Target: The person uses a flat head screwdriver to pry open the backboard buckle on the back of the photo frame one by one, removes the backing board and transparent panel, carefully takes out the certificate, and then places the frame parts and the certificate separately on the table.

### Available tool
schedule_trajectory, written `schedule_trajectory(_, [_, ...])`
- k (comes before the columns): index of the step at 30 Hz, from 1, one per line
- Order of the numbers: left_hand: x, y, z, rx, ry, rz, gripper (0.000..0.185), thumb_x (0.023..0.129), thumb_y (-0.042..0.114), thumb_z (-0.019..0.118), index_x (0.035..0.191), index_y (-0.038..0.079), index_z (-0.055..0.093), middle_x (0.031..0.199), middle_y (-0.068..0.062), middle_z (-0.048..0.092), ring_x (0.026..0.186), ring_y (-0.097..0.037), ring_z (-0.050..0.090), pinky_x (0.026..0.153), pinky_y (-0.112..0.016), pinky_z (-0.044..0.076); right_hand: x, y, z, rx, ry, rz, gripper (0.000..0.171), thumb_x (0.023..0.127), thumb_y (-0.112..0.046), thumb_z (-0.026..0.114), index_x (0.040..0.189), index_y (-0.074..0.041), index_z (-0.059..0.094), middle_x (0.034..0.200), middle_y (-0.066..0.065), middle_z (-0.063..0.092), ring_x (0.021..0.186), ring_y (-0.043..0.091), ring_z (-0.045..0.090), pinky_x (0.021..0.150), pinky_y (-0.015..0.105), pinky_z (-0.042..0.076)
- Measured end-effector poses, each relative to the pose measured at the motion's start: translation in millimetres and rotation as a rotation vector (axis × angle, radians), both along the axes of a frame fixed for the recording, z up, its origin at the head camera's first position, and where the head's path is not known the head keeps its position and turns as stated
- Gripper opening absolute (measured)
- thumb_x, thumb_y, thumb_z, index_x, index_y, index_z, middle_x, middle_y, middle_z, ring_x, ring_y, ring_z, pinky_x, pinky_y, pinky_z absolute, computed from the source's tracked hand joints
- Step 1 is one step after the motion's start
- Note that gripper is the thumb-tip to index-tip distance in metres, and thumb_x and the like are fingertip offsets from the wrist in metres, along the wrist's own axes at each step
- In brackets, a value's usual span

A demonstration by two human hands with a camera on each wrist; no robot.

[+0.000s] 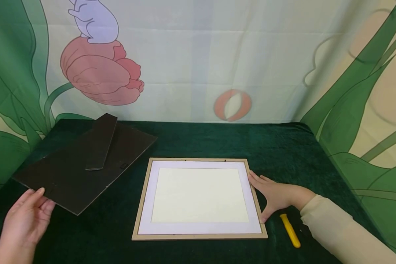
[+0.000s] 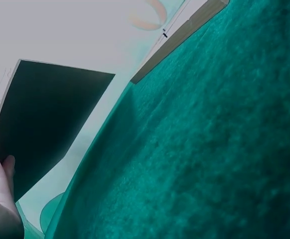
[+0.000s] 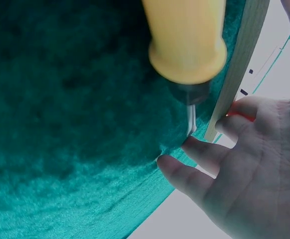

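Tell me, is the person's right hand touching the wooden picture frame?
Touching: the head view shows the right hand with fingers against the picture frame at its right edge.

Green velvet tabletop (image 1: 201, 141): picture frame (image 1: 199, 236) lying flat at centre, yellow-handled tool (image 1: 290, 230) just right of it, black backing board (image 1: 82, 165) at left.

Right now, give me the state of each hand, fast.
Left hand: holds the edge of the black backing board.
Right hand: open, fingers straight against the right side of the picture frame.
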State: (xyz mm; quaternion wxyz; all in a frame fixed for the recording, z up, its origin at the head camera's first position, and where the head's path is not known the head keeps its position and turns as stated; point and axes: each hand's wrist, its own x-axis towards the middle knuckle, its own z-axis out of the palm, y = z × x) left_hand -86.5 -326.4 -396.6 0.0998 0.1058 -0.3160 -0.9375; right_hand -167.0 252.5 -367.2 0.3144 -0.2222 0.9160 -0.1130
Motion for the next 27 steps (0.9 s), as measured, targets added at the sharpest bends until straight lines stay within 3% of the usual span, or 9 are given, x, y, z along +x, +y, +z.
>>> schedule_trajectory(5, [-1.6, -6, -3.2, 0.033, -0.009, 0.054, 0.023, 0.085, 0.004, 0.047, 0.107, 0.006, 0.055, 0.1, -0.009, 0.06, 0.088, -0.021, 0.057, 0.067, -0.034, 0.047, 0.9, -1, 2.4, -0.015, -0.003, -0.006, 0.123, 0.048, -0.053, 0.072, 0.136, -0.009, -0.002, 0.14, 0.01, -0.009, 0.124, 0.035, 0.001, 0.094, 0.053, 0.013])
schedule_trajectory(16, [-7.7, -22, -14.1, 0.024, -0.12, 0.223, 0.021, 0.081, 0.007, 0.055, 0.102, 0.008, 0.055, 0.1, -0.005, 0.06, 0.089, -0.019, 0.057, 0.067, -0.033, 0.048, 0.8, -2, 2.7, 0.007, -0.002, -0.007, 0.124, 0.048, -0.054, 0.072, 0.136, -0.009, -0.002, 0.14, 0.01, -0.009, 0.124, 0.035, 0.002, 0.095, 0.052, 0.014])
schedule_trajectory(27, [-22.7, -35, -14.6, 0.061, -0.117, 0.268, 0.026, 0.081, 0.006, 0.055, 0.106, 0.011, 0.052, 0.102, -0.005, 0.058, 0.091, -0.019, 0.056, 0.068, -0.032, 0.047, 1.2, -2, 1.3, -0.003, 0.001, -0.004, 0.123, 0.048, -0.052, 0.073, 0.137, -0.009, -0.001, 0.14, 0.009, -0.009, 0.125, 0.035, 0.002, 0.095, 0.051, 0.014])
